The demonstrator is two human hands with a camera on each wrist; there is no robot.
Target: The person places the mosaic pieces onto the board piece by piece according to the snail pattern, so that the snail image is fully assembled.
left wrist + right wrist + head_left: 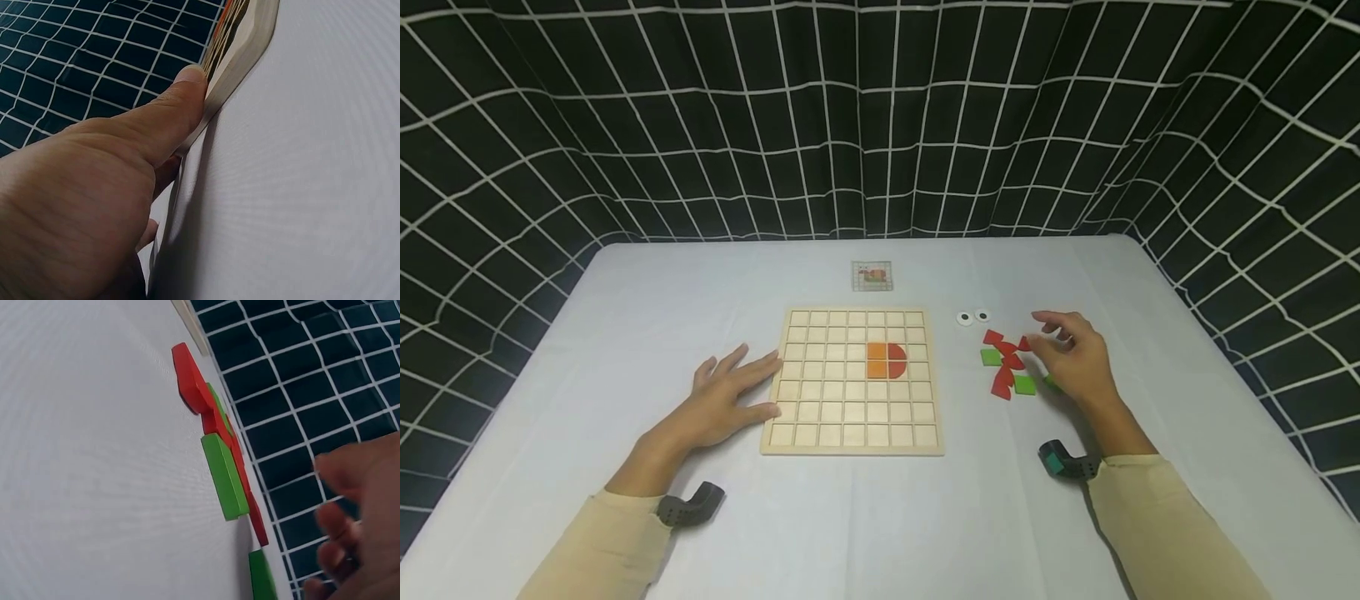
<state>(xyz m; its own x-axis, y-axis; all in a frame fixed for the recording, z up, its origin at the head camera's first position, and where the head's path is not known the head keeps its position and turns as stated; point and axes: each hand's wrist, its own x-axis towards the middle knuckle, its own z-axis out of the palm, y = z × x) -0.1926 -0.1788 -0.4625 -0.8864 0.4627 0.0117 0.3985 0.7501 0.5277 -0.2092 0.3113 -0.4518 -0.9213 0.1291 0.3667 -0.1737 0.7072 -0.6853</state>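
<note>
A wooden grid board (pixel 852 451) lies on the white table. My left hand (pixel 726 404) touches its left edge with fingers spread; in the left wrist view the thumb (pixel 178 109) rests against the wooden rim (pixel 240 56). Two orange squares (pixel 877 360) and a red half-round shape (pixel 897 361) sit together in the grid, right of centre. Over the right side of a loose cluster hovers my right hand (pixel 1078 358), fingers loosely bent, nothing visible between them. That cluster has several red curved pieces (pixel 1002 383) and green pieces (pixel 1025 385). In the right wrist view, a green piece (pixel 222 475) lies below the hand.
Two white round eye pieces (pixel 973 317) lie right of the board's upper corner. Behind the board is a small picture card (pixel 872 276) with a colourful figure on a grid. A dark curtain with white grid lines (pixel 865 125) surrounds the table's back and sides.
</note>
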